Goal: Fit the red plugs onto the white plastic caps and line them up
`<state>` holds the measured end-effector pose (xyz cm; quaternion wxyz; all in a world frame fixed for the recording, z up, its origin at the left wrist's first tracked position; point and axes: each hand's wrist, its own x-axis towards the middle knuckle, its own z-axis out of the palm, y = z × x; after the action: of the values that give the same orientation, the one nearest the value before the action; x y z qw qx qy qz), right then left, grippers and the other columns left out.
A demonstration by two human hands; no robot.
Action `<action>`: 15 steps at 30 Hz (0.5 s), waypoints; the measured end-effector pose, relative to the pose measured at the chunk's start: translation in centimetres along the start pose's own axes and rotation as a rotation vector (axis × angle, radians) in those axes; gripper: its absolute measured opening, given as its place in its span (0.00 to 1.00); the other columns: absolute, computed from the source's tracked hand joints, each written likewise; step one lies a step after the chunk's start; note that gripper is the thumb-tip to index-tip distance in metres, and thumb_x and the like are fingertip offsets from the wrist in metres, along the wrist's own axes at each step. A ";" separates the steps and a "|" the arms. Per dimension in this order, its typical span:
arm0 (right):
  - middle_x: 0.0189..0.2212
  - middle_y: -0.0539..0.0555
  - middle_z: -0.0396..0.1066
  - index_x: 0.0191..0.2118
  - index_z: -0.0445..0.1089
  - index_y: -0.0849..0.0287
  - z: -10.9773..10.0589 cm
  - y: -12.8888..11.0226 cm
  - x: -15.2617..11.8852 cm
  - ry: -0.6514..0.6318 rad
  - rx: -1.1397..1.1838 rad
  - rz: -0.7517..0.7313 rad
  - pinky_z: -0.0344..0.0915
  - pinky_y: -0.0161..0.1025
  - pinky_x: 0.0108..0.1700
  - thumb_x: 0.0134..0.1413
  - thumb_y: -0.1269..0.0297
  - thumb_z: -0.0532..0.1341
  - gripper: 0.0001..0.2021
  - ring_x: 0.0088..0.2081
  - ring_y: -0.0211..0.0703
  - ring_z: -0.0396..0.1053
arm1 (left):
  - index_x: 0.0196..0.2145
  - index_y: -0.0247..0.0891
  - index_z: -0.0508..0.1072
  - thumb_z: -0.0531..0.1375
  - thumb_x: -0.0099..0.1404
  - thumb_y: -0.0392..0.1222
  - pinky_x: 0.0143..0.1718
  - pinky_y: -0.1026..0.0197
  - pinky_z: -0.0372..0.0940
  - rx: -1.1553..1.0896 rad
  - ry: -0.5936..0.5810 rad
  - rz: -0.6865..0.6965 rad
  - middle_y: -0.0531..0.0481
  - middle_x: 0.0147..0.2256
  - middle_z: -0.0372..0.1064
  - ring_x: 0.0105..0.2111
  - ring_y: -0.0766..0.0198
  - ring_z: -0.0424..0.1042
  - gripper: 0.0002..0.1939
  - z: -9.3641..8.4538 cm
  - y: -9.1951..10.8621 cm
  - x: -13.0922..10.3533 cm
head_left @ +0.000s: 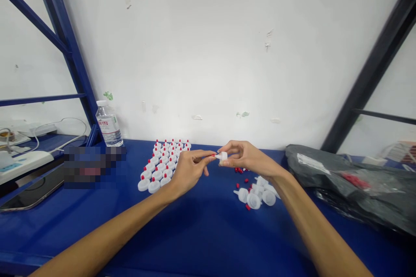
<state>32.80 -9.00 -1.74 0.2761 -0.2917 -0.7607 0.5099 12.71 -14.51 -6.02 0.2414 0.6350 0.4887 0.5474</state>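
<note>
Between my thumb and fingers, my right hand (242, 156) holds a white nozzle cap (223, 156) on its side, its spout turned left. My left hand (191, 166) pinches a small red tip (213, 155) at the end of that spout; whether it is fully seated I cannot tell. Left of my left hand stand rows of white caps (157, 175) upright, each topped with a red tip. Below my right hand lies a loose pile of white nozzle caps (254, 201) without tips, with small red tips (246, 180) scattered around them.
A grey plastic bag (325, 181) with red pieces in it lies at the right. At the left are a water bottle (109, 126), a phone (35, 191) and a power strip (26, 164). A white wall (208, 52) rises behind the blue table (201, 233).
</note>
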 end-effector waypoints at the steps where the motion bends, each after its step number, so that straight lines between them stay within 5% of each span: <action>1: 0.41 0.58 0.78 0.44 0.71 0.60 0.0 0.0 0.0 -0.009 0.028 0.008 0.70 0.42 0.46 0.43 0.53 0.74 0.24 0.43 0.47 0.77 | 0.39 0.37 0.83 0.65 0.62 0.48 0.22 0.64 0.62 0.002 -0.001 0.005 0.50 0.21 0.75 0.18 0.64 0.70 0.13 -0.1 0.0 0.0; 10: 0.37 0.56 0.79 0.47 0.70 0.60 0.3 -0.8 -0.4 -0.073 0.053 0.063 0.70 0.41 0.45 0.52 0.52 0.70 0.22 0.44 0.47 0.77 | 0.39 0.35 0.83 0.63 0.63 0.49 0.19 0.65 0.60 0.061 -0.112 0.035 0.50 0.18 0.72 0.17 0.65 0.68 0.15 -1.1 1.0 0.4; 15: 0.41 0.56 0.79 0.49 0.68 0.58 0.9 -1.2 -0.6 -0.119 0.050 0.089 0.70 0.43 0.51 0.56 0.50 0.67 0.21 0.47 0.47 0.77 | 0.38 0.34 0.81 0.64 0.62 0.50 0.19 0.67 0.59 0.018 -0.184 0.009 0.47 0.26 0.77 0.18 0.67 0.69 0.15 -1.9 1.9 0.8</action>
<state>32.33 -10.39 -0.99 0.2145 -0.2874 -0.7491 0.5570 11.55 -15.01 -3.47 0.2772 0.6869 0.4665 0.4834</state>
